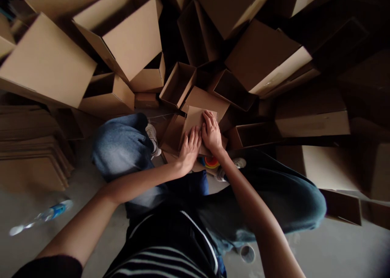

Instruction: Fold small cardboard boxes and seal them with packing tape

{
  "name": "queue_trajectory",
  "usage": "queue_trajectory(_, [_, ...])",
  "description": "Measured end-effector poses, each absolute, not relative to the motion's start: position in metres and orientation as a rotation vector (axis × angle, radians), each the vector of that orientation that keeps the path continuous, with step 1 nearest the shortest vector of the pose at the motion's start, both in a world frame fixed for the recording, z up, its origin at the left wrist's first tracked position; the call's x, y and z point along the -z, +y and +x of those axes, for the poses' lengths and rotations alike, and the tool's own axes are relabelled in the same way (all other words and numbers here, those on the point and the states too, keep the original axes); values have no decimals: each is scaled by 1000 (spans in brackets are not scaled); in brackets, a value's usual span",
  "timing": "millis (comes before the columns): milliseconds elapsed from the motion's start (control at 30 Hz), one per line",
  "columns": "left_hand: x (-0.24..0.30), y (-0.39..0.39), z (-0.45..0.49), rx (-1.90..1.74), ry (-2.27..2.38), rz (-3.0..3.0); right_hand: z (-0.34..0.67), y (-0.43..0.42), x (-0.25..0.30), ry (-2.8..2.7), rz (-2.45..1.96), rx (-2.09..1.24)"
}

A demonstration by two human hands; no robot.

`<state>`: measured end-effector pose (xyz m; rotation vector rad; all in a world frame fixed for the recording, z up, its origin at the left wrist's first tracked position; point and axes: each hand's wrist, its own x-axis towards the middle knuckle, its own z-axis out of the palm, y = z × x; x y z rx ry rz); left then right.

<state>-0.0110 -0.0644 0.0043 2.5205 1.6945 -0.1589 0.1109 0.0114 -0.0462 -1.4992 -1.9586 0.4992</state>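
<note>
A small cardboard box (pixel 195 119) lies on the floor between my knees. My left hand (pixel 189 147) rests flat on its near flap, fingers stretched out and close together. My right hand (pixel 211 132) presses down beside it, fingers flat on the same top surface. The two hands touch each other. A colourful tape roll (pixel 211 161) lies just under my right wrist, partly hidden.
Several open and closed cardboard boxes (pixel 128 38) are piled all round ahead. A stack of flattened cardboard (pixel 30 148) lies at left. A plastic water bottle (pixel 42 217) lies on the floor at lower left, and a tape core (pixel 247 253) sits by my right leg.
</note>
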Motion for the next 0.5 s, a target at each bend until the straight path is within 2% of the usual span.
queue_trajectory(500, [-4, -64, -11, 216, 1693, 2554, 110, 11, 44, -1953, -1503, -526])
